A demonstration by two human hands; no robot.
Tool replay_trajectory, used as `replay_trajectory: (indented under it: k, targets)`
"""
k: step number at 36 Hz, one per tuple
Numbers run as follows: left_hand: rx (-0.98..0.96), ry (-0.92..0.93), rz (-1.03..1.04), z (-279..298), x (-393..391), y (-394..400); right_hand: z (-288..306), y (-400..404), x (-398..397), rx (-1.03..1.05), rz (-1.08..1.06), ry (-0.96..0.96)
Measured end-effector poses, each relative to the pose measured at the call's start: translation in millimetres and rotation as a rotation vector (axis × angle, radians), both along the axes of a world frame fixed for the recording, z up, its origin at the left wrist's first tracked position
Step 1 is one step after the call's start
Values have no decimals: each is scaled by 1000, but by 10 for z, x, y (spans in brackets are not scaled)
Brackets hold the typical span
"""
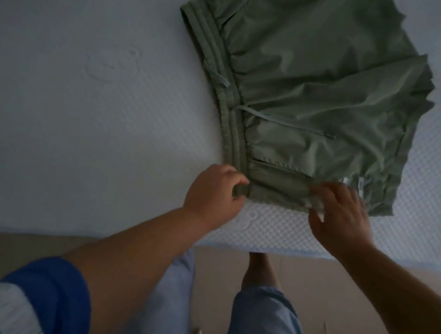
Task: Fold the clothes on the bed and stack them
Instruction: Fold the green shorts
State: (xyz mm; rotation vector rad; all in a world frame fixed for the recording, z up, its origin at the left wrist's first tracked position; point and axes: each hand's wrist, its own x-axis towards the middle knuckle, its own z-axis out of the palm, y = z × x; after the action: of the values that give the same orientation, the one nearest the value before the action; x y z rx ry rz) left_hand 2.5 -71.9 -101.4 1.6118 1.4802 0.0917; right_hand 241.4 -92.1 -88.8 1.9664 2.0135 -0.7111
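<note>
The green shorts (310, 94) are lying spread almost flat on the white bed (78, 117), waistband pointing left and legs fanning out to the right, so the fold looks to be only just starting and no finished stack is showing anywhere in view. The left hand (214, 191) is curling thumb and fingers round the near end of the waistband, pinching it at the corner, while the right hand (341, 213) is working the near hem, fingers bent and seeming to nip the fabric edge, though motion blur is making that grip hard to call. Both hands are sitting at the shorts' near edge, close to the bed's rim.
</note>
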Motion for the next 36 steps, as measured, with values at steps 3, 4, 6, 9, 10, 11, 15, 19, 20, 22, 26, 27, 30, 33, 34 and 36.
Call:
replay_trajectory:
  k: [3,4,6,9,10,11,15,19,20,22,26,27,30,33,34,36]
  targets:
    - [79,65,-77,-59,134,-134,-59,-13,286,-65,90,-85]
    - [87,111,-89,-80,173,-167,-82,-13,363,-81,123,-101]
    - [114,197,-91,-133,243,-211,-127,-13,500,-103,169,-119]
    - [124,270,-50,-178,349,-210,-200,7,648,-85,211,-110]
    - [135,284,-30,-191,382,-203,-224,21,680,-66,226,-96]
    - [146,296,-11,-203,409,-197,-249,34,707,-43,243,-77]
    - [184,350,31,-234,475,-162,-329,115,841,29,291,-24]
    - [238,353,77,-250,505,-148,-370,192,980,100,342,14]
    - [249,353,92,-248,509,-149,-374,215,997,117,351,24]
    - [264,346,120,-225,515,-140,-368,275,1023,140,353,52]
    - [280,286,185,-110,497,-70,-280,442,1035,131,281,143]
    - [276,265,214,-73,494,-43,-239,498,1030,121,241,183]
    - [270,188,351,20,481,72,-86,735,1001,25,14,295]
    - [243,110,513,94,454,269,49,1087,952,-9,-90,328]
    - [226,74,572,116,440,359,96,1235,929,0,-87,329]
    - [187,-17,683,160,393,577,209,1560,853,10,-84,326]
